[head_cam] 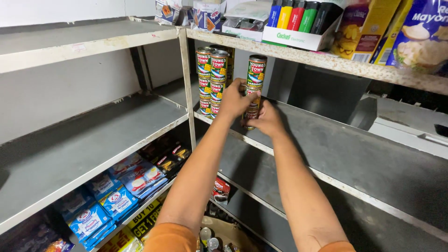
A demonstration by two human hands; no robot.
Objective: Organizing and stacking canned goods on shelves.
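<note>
Grey metal shelving (140, 126) fills the view, its middle shelf largely bare, as a person stacks tins of sardines near that shelf's front edge, just right of the upright post (188, 88). Above, the top shelf carries a box of coloured lighters (298, 23) and yellow and blue food packets (401, 28); below, at the left, blue sachet packs (107, 196) crowd the lower shelf. Against the post stand the finished stacks of tins (211, 81) — three high, at least two columns, with more apparently behind. Beside them rises the stack in hand (255, 81), its top tin already seated. The left hand (233, 99) wraps the column's left side and the right hand (266, 119) cups its base, both closed on the lower tins — steadying, by the look of it. Judged from this, the stacking has a start at the post end; the long run of shelf to the right remains unfilled.
</note>
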